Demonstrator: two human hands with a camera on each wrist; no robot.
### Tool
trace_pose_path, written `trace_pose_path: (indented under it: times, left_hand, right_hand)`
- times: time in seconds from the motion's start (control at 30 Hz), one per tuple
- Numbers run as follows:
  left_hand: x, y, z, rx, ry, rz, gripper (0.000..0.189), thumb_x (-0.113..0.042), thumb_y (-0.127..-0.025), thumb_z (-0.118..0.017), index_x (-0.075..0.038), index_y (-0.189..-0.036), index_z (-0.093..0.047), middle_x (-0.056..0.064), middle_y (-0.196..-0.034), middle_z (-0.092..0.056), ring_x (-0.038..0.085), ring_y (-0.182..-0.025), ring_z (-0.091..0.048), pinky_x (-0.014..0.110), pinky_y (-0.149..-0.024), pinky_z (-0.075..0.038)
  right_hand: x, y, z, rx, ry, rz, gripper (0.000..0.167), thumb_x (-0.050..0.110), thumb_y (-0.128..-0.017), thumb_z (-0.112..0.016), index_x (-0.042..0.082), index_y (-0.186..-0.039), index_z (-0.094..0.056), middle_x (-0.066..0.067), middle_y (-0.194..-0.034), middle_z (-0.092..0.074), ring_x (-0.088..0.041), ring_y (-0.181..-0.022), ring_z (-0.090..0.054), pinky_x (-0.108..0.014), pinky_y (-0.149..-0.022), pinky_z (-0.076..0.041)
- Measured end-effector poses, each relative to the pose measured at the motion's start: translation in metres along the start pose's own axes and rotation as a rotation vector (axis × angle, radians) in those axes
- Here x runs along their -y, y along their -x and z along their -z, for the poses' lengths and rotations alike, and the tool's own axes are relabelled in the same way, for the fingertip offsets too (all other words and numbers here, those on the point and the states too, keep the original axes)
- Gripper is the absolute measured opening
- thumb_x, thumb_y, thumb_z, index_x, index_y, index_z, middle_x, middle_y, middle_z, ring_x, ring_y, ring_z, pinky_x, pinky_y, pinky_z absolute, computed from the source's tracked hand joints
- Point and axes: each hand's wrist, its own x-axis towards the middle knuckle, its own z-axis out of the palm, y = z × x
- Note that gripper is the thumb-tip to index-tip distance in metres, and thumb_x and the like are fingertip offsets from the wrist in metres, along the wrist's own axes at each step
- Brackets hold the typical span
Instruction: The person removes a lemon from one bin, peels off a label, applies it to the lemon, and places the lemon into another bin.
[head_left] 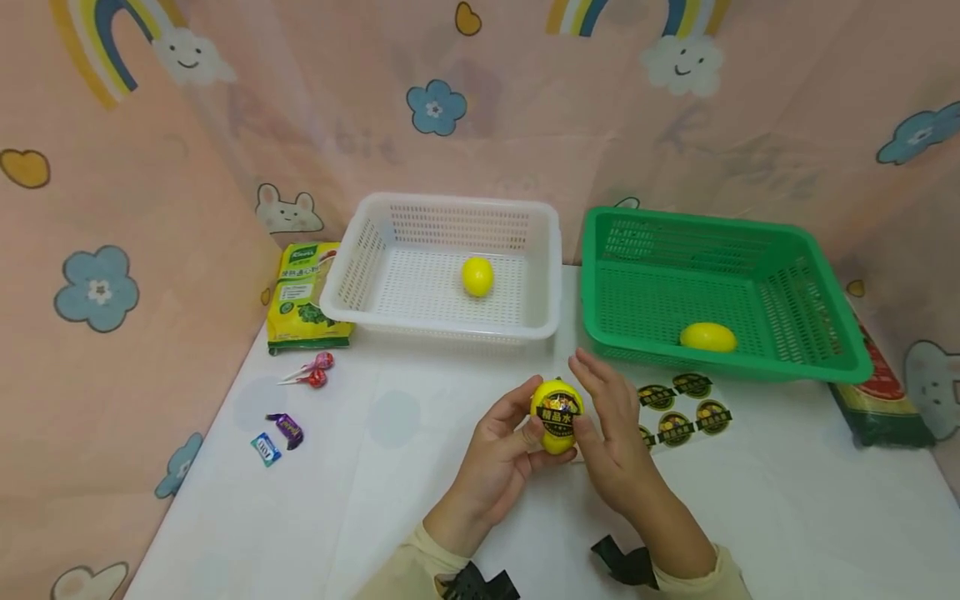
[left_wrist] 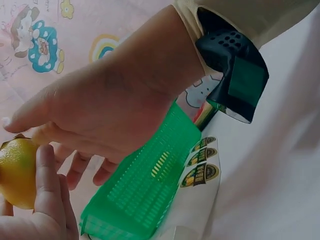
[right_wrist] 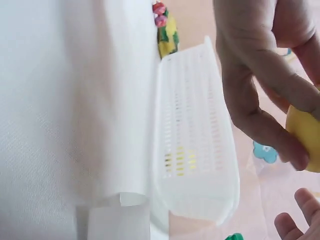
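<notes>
Closest to me, the left hand (head_left: 491,454) is grasping a yellow lemon (head_left: 557,421), its fingers curling round the side; the lemon is sitting above the white table (head_left: 337,500) between both hands, a black-and-gold label (head_left: 558,410) facing my head camera. The right hand (head_left: 617,446) is standing just beside it, fingers extended and grasping nothing, its thumb reaching the label's edge; whether it is pressing, I can't tell. I'm judging this to be label smoothing: I'd be wanting the lemon steady, the thumb working from the middle outward, the label's ends following the curve without creases. Beyond the right hand, a sticker sheet (head_left: 686,410) is lying flat; I'd be minding those fingers there. Farther off, a white basket (head_left: 442,325) is holding a second lemon (head_left: 477,277), and a green basket (head_left: 780,368) a third lemon (head_left: 708,337).
</notes>
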Motion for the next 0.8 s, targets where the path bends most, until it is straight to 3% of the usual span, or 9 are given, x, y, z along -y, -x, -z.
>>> trace_pose_path:
  times: [0.1,0.17,0.3,0.53,0.67,0.8]
  left_hand:
    - [0.000,-0.001,-0.001,-0.003,0.010,-0.004,0.055,-0.033,-0.089,-0.081,-0.027,-0.141,-0.066,0.002,-0.135,-0.055,0.018,-0.107,-0.071,0.037,-0.085,-0.063]
    - [0.001,-0.001,-0.001,-0.011,0.007,-0.003,0.053,-0.032,-0.089,-0.081,-0.027,-0.140,-0.066,0.002,-0.132,-0.056,0.018,-0.108,-0.071,0.037,-0.085,-0.063]
    - [0.004,-0.001,-0.002,-0.034,-0.009,0.008,0.054,-0.030,-0.091,-0.080,-0.025,-0.142,-0.065,0.004,-0.128,-0.055,0.020,-0.109,-0.071,0.037,-0.085,-0.063]
    - [0.009,0.000,-0.004,-0.035,-0.043,0.035,0.060,-0.023,-0.097,-0.076,-0.010,-0.151,-0.056,0.012,-0.144,-0.052,0.020,-0.109,-0.069,0.036,-0.086,-0.062]
    - [0.009,0.002,-0.005,-0.035,-0.064,0.040,0.063,-0.017,-0.100,-0.075,-0.002,-0.155,-0.049,0.012,-0.144,-0.052,0.020,-0.108,-0.070,0.036,-0.087,-0.062]
    - [0.009,0.004,-0.005,-0.011,-0.069,0.045,0.070,-0.022,-0.096,-0.079,-0.003,-0.155,-0.048,0.009,-0.140,-0.055,0.019,-0.110,-0.069,0.037,-0.089,-0.062]
  right_hand:
    - [0.000,0.001,0.000,-0.025,-0.008,0.022,0.050,0.013,-0.107,-0.047,0.011,-0.158,-0.047,-0.013,-0.167,-0.033,-0.038,-0.151,-0.019,-0.072,-0.104,-0.023]
    - [-0.001,0.003,0.001,-0.035,0.012,0.024,0.052,0.008,-0.104,-0.049,0.010,-0.155,-0.049,-0.014,-0.166,-0.035,-0.036,-0.151,-0.021,-0.070,-0.104,-0.025]
    - [-0.002,0.009,0.001,-0.053,0.008,0.007,0.052,0.004,-0.102,-0.051,0.008,-0.154,-0.050,-0.015,-0.164,-0.037,-0.030,-0.150,-0.023,-0.068,-0.103,-0.026]
    - [-0.001,0.015,0.002,-0.013,-0.103,0.021,0.050,0.007,-0.105,-0.058,0.010,-0.154,-0.050,-0.015,-0.166,-0.032,-0.022,-0.147,-0.027,-0.065,-0.104,-0.028]
    - [0.001,0.020,0.007,0.057,-0.179,-0.098,0.060,0.003,-0.103,-0.060,0.017,-0.159,-0.044,-0.008,-0.169,-0.026,-0.017,-0.152,-0.023,-0.077,-0.107,-0.025]
    - [0.003,0.025,0.016,0.125,-0.226,-0.223,0.073,0.002,-0.103,-0.062,0.023,-0.166,-0.031,-0.007,-0.169,-0.021,-0.029,-0.151,-0.024,-0.080,-0.108,-0.021]
